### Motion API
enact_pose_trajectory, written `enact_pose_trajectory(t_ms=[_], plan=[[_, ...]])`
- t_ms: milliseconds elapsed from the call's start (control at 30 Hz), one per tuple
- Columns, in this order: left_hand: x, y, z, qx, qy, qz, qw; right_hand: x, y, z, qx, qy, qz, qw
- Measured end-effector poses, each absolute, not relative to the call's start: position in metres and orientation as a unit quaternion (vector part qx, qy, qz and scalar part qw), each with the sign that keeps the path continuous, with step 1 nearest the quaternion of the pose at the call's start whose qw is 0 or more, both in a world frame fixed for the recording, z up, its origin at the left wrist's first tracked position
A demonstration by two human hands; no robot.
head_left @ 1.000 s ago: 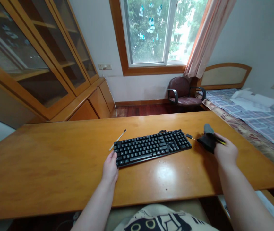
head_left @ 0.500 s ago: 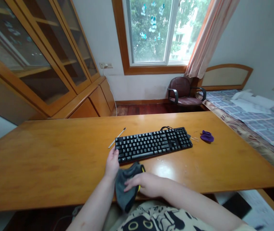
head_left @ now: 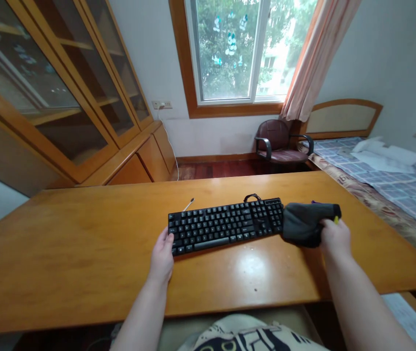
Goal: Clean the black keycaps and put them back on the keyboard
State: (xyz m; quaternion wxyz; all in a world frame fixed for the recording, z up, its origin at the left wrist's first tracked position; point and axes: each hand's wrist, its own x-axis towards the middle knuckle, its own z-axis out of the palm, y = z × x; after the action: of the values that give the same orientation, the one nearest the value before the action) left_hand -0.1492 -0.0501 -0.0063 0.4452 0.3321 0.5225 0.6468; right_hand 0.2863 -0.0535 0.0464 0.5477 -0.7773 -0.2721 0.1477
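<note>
My left hand [head_left: 161, 256] is closed on the left end of a black keyboard [head_left: 226, 226], thumb on top by the keys. The keyboard lies slightly slanted on the wooden desk, its black cable [head_left: 252, 197] bunched behind it. Off the right end, my right hand [head_left: 335, 238] grips a dark grey cloth [head_left: 302, 225] with black edging and a bit of yellow. The cloth hangs against or over the keyboard's right edge; I cannot tell whether it touches. Most of a purple item [head_left: 314, 202] is hidden behind it.
A thin stick with a dark tip [head_left: 192, 200] lies partly behind the keyboard on the desk [head_left: 84, 253]. Small dark crumbs [head_left: 255, 290] are near the front edge. Beyond stand a maroon armchair [head_left: 274, 139], a bed [head_left: 368, 165] and glass-door cabinets [head_left: 84, 107].
My right hand has carried the grey cloth from my lap at the desk's front edge to the keyboard's right end. The keyboard, with my left hand on it, has shifted slightly left.
</note>
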Motion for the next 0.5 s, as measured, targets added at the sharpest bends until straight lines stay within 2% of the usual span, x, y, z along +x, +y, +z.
enact_pose_trajectory(t_ms=[100, 233, 333, 500], plan=[[-0.165, -0.050, -0.004, 0.302, 0.541, 0.624, 0.476, 0.319, -0.053, 0.041, -0.823, -0.306, 0.136, 0.460], [-0.182, -0.052, -0.003, 0.282, 0.564, 0.571, 0.525, 0.321, -0.035, 0.051, -0.823, -0.461, 0.149, 0.297], [-0.188, -0.053, -0.004, 0.286, 0.573, 0.549, 0.536, 0.290, -0.008, 0.065, -0.774, -0.581, 0.181, 0.176], [-0.185, -0.052, -0.008, 0.286, 0.592, 0.543, 0.522, 0.214, 0.043, 0.063, -0.685, -0.712, 0.151, -0.026]])
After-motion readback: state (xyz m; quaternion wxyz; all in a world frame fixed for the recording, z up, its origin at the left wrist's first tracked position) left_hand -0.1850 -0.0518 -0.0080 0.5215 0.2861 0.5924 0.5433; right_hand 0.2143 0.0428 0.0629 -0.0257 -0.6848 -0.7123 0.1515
